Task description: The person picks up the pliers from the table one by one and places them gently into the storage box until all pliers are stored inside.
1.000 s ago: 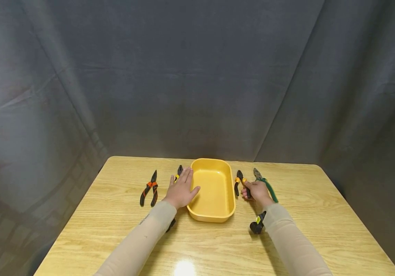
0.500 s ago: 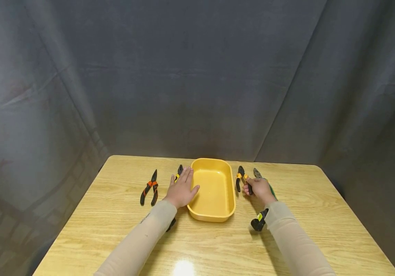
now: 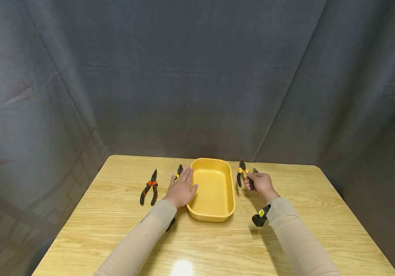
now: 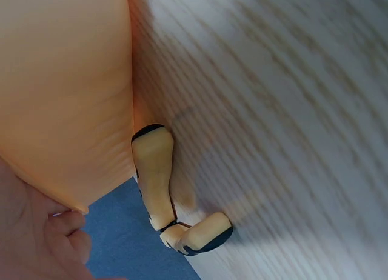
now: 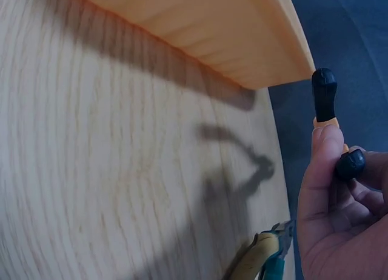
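My left hand (image 3: 181,188) rests with straight fingers on the left rim of a yellow plastic tray (image 3: 211,218). Partly covered by that hand lie yellow-and-black pliers (image 3: 180,169); their handles (image 4: 154,174) show beside the tray wall in the left wrist view. Right of the tray, my right hand (image 3: 263,184) pinches one handle of black-and-orange pliers (image 3: 240,179), whose handles are spread. These pliers are raised, with their shadow apart on the table in the right wrist view. Green-handled pliers (image 5: 259,256) lie below the right hand, mostly hidden in the head view.
Long-nose pliers (image 3: 154,183) with black-and-orange handles lie at the left of the wooden table (image 3: 225,249). A grey curtain (image 3: 197,76) hangs behind the table. A small black device (image 3: 261,216) is attached at the right wrist.
My right hand has lifted the black-and-orange pliers and moved them slightly away from me. It now covers more of the green-handled pliers. The left hand and tray stay in place.
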Available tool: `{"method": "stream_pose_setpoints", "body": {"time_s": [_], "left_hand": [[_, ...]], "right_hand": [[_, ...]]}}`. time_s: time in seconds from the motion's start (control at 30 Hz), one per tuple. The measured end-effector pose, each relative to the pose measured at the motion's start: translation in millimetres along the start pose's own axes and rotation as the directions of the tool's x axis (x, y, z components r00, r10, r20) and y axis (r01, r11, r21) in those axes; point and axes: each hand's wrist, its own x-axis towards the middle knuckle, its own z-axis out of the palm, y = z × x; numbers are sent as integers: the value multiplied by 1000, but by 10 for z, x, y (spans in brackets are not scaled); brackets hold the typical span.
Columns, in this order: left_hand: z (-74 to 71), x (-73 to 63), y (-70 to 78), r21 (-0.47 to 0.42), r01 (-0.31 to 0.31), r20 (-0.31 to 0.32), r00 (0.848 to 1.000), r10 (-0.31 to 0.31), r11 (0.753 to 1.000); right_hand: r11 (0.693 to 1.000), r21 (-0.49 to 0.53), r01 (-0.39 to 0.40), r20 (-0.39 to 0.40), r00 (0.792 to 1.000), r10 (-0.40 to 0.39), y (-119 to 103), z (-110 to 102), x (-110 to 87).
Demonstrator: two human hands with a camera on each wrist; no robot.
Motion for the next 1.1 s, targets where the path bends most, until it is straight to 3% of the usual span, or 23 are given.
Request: {"method": "stream_pose_setpoints", "body": {"time_s": [0.7, 0.93, 1.1], "left_hand": [[26, 23, -11, 19, -3, 6, 1000, 2, 1000], [10, 4, 5, 26, 3, 9, 1000, -3, 1000], [11, 9, 1, 14, 2, 7, 1000, -2, 1000]], "right_hand": [[998, 0, 66, 18, 998, -66, -158, 160, -61], [992, 9, 128, 40, 991, -128, -144, 217, -91], [994, -4, 107, 16, 994, -107, -172, 305, -109]]}}
